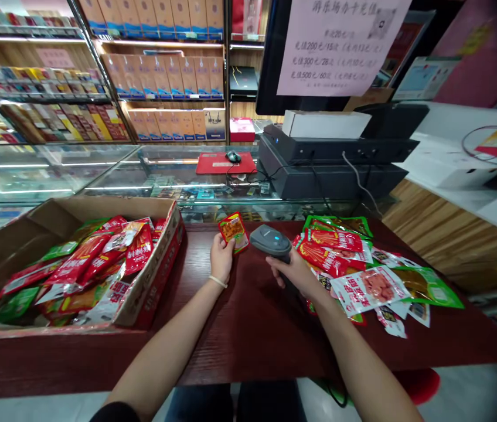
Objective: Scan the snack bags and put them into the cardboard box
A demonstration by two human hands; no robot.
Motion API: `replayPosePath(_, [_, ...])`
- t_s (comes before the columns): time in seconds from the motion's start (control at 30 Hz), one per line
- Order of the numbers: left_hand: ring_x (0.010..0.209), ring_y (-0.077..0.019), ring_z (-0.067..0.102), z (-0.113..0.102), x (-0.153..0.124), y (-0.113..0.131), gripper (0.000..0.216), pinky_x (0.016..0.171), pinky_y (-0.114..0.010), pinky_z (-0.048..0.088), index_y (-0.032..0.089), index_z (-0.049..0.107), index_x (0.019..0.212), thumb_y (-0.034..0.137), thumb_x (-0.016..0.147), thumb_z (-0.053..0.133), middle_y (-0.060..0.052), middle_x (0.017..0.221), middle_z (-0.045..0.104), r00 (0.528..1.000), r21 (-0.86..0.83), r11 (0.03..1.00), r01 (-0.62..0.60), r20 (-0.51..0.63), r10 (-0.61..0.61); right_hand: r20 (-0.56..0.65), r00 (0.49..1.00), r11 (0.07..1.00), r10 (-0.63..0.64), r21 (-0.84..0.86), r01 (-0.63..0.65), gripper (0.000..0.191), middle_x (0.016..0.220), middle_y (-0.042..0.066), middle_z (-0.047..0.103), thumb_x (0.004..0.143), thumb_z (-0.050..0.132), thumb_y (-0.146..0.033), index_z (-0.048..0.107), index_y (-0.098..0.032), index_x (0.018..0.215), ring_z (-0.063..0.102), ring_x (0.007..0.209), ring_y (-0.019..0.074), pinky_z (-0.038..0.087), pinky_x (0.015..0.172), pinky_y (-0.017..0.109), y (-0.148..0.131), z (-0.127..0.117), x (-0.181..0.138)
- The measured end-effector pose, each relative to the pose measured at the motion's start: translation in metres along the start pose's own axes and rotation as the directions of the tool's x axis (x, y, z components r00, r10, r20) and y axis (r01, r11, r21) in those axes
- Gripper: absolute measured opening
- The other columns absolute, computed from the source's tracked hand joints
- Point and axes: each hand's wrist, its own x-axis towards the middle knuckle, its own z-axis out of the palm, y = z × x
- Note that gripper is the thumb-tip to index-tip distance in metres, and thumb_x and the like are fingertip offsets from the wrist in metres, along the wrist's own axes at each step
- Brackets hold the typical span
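My left hand (222, 258) pinches a small red and yellow snack packet (232, 227) by its lower edge, just above the dark red tabletop (231, 328). In my right hand (295, 271) is a grey barcode scanner (270, 240), my fingers wrapped round its handle and a blue light lit on its top. The scanner's head points left toward the packet, with a gap between them. To the right of the scanner lies a loose pile of snack packets (369, 288) in red, white and green. An open cardboard box (173, 258) full of similar packets stands on the left.
A glass display counter (152, 167) runs behind the table, bearing a red mouse pad (211, 164) and a mouse (233, 156). Dark cash-drawer-like units (332, 179) and a monitor with a paper notice (340, 47) stand at the back right. Stocked shelves (169, 99) line the far wall.
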Motion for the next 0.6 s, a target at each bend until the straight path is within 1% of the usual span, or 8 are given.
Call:
replayPosePath(0.13, [0.091,-0.0197,0.069,0.0001,-0.0002,-0.0003,0.03,0.086,-0.036,0.052,0.018,0.054,0.102,0.029,0.077,0.066,-0.008,0.1,0.072,1.0,0.041,0.999,0.006,-0.004,-0.006,0.004,1.0,1.0,0.015,-0.01,-0.014,0.04,0.052,-0.01,0.054,0.077,0.069,-0.047,0.044,-0.023,0.098,0.048,0.035,0.0102,0.037,0.035,0.02,-0.0005,-0.0014,0.0003])
replayPosePath(0.23, [0.093,-0.021,0.068,-0.0002,0.001,0.0005,0.028,0.086,-0.036,0.052,0.017,0.056,0.1,0.026,0.076,0.066,-0.008,0.101,0.071,1.0,0.135,0.991,0.0,-0.017,0.002,0.001,1.0,0.999,0.016,-0.052,-0.016,0.036,0.05,-0.009,0.052,0.077,0.069,-0.048,0.046,-0.022,0.086,0.048,0.035,0.0103,0.036,0.035,0.021,-0.0031,-0.0022,0.0])
replayPosePath(0.3, [0.096,-0.0215,0.067,-0.0001,0.0015,0.0009,0.028,0.087,-0.036,0.051,0.017,0.057,0.101,0.024,0.075,0.066,-0.009,0.105,0.07,1.0,0.166,0.986,-0.013,-0.017,0.017,-0.005,1.0,0.997,0.006,-0.074,-0.007,0.035,0.049,-0.008,0.051,0.076,0.069,-0.048,0.046,-0.022,0.083,0.048,0.035,0.0105,0.036,0.036,0.021,-0.0039,-0.0027,-0.0002])
replayPosePath(0.37, [0.097,-0.0209,0.067,0.0005,0.0014,0.0005,0.03,0.089,-0.035,0.051,0.017,0.056,0.103,0.026,0.076,0.066,-0.009,0.106,0.07,1.0,0.122,0.992,-0.023,-0.009,0.024,-0.014,1.0,0.998,-0.001,-0.068,0.0,0.035,0.049,-0.008,0.051,0.076,0.069,-0.048,0.047,-0.022,0.083,0.048,0.035,0.0107,0.036,0.035,0.022,-0.0034,-0.0034,-0.0002])
replayPosePath(0.47, [0.095,-0.0196,0.068,0.0011,0.0012,-0.0016,0.031,0.089,-0.035,0.051,0.018,0.055,0.104,0.029,0.077,0.067,-0.008,0.102,0.071,1.0,0.037,0.999,-0.012,0.002,0.012,-0.023,1.0,0.999,-0.007,-0.042,0.006,0.035,0.05,-0.009,0.052,0.076,0.069,-0.047,0.048,-0.022,0.087,0.047,0.035,0.0103,0.036,0.035,0.021,-0.0012,-0.005,-0.0001])
replayPosePath(0.6, [0.094,-0.0192,0.068,0.0004,0.0028,-0.0049,0.034,0.089,-0.035,0.051,0.018,0.054,0.104,0.029,0.075,0.069,-0.007,0.102,0.071,1.0,0.009,1.0,-0.022,0.001,0.022,-0.022,1.0,1.0,-0.014,-0.01,0.014,0.034,0.052,-0.009,0.053,0.077,0.069,-0.046,0.048,-0.022,0.089,0.048,0.035,0.0101,0.037,0.034,0.021,0.0022,-0.0083,0.002])
